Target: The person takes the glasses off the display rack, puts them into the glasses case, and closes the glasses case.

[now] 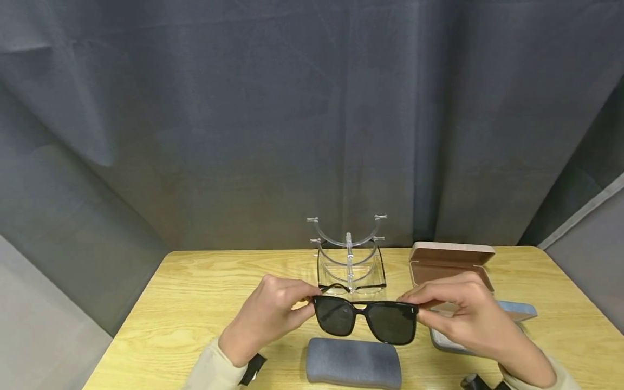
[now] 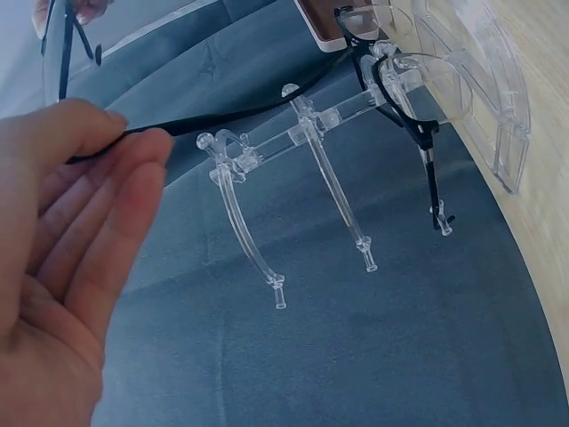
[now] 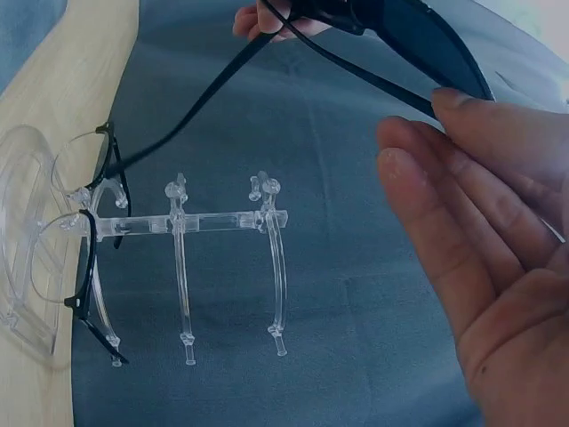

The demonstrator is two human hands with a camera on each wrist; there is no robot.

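Black sunglasses with dark lenses are held up in front of a clear display stand. My left hand pinches them at the left hinge end; the left wrist view shows a black temple arm between thumb and fingers, reaching out toward the stand. At the other end, my right hand pinches the frame near the right lens, with its thumb at the lens edge in the right wrist view. Thin black-framed eyeglasses sit on the stand's lowest tier, while its upper curved arms carry nothing.
A closed grey-blue glasses case lies below the sunglasses on the wooden table. An open case with brown lining stands back right. Partly behind my right hand is another open case, light blue. A grey curtain hangs behind.
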